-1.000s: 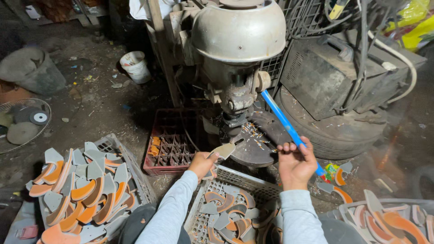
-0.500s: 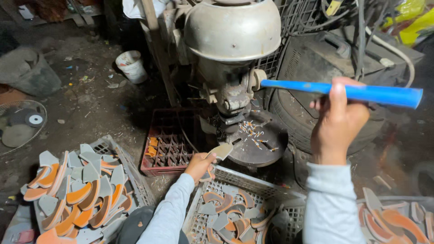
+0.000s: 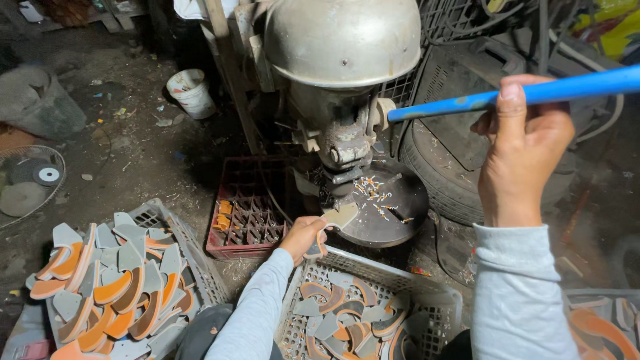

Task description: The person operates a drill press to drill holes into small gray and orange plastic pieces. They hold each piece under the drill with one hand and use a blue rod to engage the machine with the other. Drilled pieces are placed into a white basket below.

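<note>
Closest in, a grey crate (image 3: 440,300) of curved grey-and-orange pieces sits just below the left hand (image 3: 303,235), between the two sleeves. That hand is pinched shut on one flat grey piece (image 3: 339,216), thumb and fingers clamped on its near end. The piece's long axis runs up and to the right from the grip, its far end lying on the round work plate (image 3: 393,213) right under the machine's spindle (image 3: 343,175).

Up and well to the right, the right hand (image 3: 523,150) is wrapped tight round the blue lever (image 3: 513,93), fingers curled under, thumb pressed over the top. The lever runs nearly level from that fist leftward into the side of the grey machine head (image 3: 343,40).

So the left hand is the one at the plate; the right is well apart, higher.

Beyond the left hand: a red crate (image 3: 243,220), then a white bucket (image 3: 190,92) on the dirt floor.
</note>
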